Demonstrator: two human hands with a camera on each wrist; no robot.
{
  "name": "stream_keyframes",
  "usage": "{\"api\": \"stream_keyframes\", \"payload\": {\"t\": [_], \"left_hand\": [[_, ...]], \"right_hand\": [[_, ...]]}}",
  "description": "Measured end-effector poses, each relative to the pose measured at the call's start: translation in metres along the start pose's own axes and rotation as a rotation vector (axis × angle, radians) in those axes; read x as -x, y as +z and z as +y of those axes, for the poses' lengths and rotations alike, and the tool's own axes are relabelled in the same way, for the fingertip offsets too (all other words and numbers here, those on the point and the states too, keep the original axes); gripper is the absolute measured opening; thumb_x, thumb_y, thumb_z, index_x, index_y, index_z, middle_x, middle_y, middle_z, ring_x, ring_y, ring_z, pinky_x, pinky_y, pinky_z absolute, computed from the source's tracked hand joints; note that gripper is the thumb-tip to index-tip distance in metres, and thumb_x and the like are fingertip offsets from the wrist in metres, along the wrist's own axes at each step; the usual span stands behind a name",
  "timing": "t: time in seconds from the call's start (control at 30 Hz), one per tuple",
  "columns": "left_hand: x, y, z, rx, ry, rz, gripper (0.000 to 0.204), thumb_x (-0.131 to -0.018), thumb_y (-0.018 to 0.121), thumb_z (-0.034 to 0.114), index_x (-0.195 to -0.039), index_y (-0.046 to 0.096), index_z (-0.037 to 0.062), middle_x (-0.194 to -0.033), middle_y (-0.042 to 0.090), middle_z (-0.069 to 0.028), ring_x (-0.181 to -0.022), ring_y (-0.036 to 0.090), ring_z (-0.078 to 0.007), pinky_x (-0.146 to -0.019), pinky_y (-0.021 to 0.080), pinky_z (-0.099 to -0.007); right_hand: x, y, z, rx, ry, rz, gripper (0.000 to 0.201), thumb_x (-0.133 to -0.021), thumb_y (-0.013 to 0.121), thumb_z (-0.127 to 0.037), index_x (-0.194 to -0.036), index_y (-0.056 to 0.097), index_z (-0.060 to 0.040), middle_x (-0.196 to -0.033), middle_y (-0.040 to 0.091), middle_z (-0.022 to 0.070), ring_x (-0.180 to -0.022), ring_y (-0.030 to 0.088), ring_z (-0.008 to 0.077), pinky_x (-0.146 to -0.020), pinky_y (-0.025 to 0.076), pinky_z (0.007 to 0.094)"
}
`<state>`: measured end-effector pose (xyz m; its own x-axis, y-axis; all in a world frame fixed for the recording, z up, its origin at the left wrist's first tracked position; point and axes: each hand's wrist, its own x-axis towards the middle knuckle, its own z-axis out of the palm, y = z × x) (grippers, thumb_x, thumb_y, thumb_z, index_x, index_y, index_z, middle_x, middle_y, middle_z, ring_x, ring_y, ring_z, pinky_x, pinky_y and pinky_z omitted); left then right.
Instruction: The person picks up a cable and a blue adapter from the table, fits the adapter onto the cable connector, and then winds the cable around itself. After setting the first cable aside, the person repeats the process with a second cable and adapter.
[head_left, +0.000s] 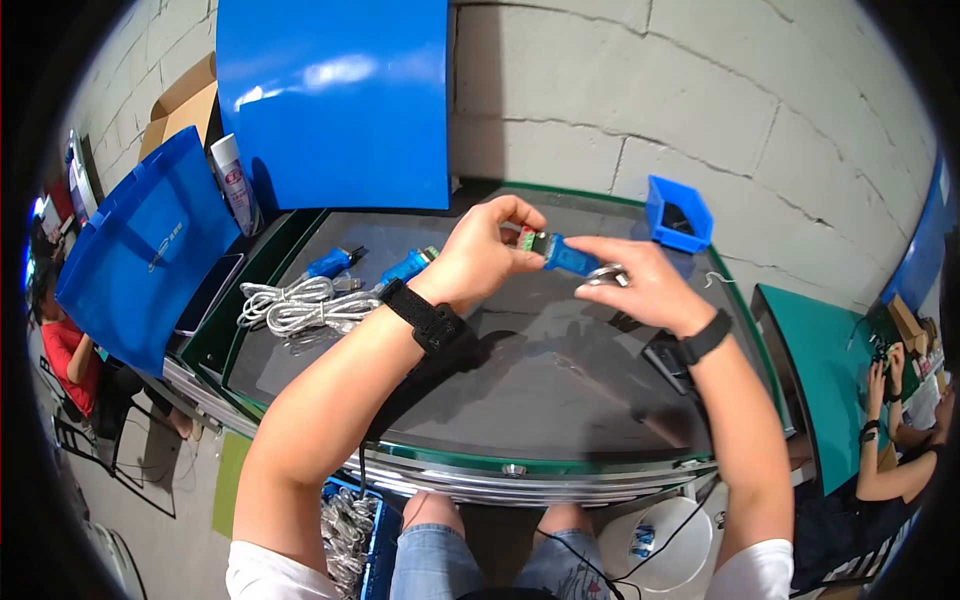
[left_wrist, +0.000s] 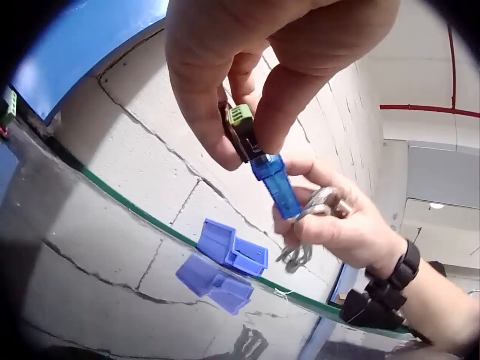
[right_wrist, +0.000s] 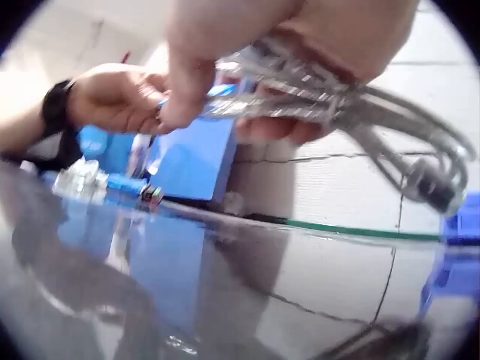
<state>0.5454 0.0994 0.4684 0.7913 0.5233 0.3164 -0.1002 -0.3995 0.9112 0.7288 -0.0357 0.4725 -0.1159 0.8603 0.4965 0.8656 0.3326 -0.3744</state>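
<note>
Above the dark table top (head_left: 560, 390), my left hand (head_left: 485, 250) pinches a small black adapter with a green terminal block (left_wrist: 241, 116) between thumb and fingers. The adapter meets the end of a translucent blue cable connector (left_wrist: 277, 187). My right hand (head_left: 650, 285) grips that connector and its coiled clear-grey cable (right_wrist: 360, 112), whose far plug (right_wrist: 435, 191) dangles past the fingers. Left of my left hand lie coiled grey cables (head_left: 315, 310) with a blue connector (head_left: 330, 263) and another blue connector (head_left: 404, 268) bearing a green terminal block.
A small blue bin (head_left: 680, 215) stands at the back right, with a black item (head_left: 668, 362) by my right wrist. A spray can (head_left: 237, 185) and blue panels (head_left: 335, 110) line the back left. Below the table are a cable crate (head_left: 375, 545) and white bucket (head_left: 690, 545).
</note>
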Motion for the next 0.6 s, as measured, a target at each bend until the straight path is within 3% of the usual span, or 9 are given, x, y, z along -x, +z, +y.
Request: {"api": "stream_keyframes", "payload": {"t": [0.1,0.23,0.4,0.6], "left_hand": [[0.003,0.005,0.003,0.034,0.075,-0.022,0.032,-0.077,0.064,-0.009,-0.106,0.052,0.0006,-0.093,0.060,-0.0062,-0.088,0.058,-0.0108,-0.078,0.050,-0.0240],[0.009,0.007,0.010,0.092,0.053,-0.057,0.034,-0.076,0.060,-0.013,-0.106,0.052,0.0012,-0.096,0.059,-0.0053,-0.090,0.058,-0.0105,-0.081,0.050,-0.0241],[0.011,0.005,0.010,0.140,0.105,-0.047,0.035,-0.075,0.059,-0.014,-0.107,0.053,0.0013,-0.102,0.058,-0.0040,-0.092,0.058,-0.0108,-0.083,0.050,-0.0251],[0.013,0.007,0.013,0.168,0.211,-0.075,0.034,-0.076,0.065,-0.010,-0.106,0.054,0.0011,-0.104,0.058,-0.0038,-0.093,0.058,-0.0113,-0.083,0.050,-0.0258]], "right_hand": [[0.006,0.002,0.007,-0.036,-0.028,0.024,0.045,-0.075,0.070,-0.015,-0.118,0.059,-0.0067,-0.099,0.064,0.0146,-0.085,0.062,0.0270,-0.073,0.049,0.0329],[0.010,-0.001,0.002,0.011,-0.020,0.042,0.042,-0.075,0.068,-0.013,-0.116,0.059,-0.0069,-0.093,0.061,0.0113,-0.078,0.060,0.0259,-0.071,0.048,0.0330],[0.010,0.003,-0.008,0.093,-0.116,0.244,0.039,-0.071,0.067,-0.005,-0.110,0.061,-0.0082,-0.093,0.061,0.0104,-0.079,0.060,0.0262,-0.071,0.048,0.0328],[0.012,0.000,-0.011,0.151,-0.124,0.331,0.037,-0.069,0.069,-0.003,-0.105,0.063,-0.0076,-0.090,0.061,0.0087,-0.080,0.060,0.0233,-0.071,0.049,0.0302]]}}
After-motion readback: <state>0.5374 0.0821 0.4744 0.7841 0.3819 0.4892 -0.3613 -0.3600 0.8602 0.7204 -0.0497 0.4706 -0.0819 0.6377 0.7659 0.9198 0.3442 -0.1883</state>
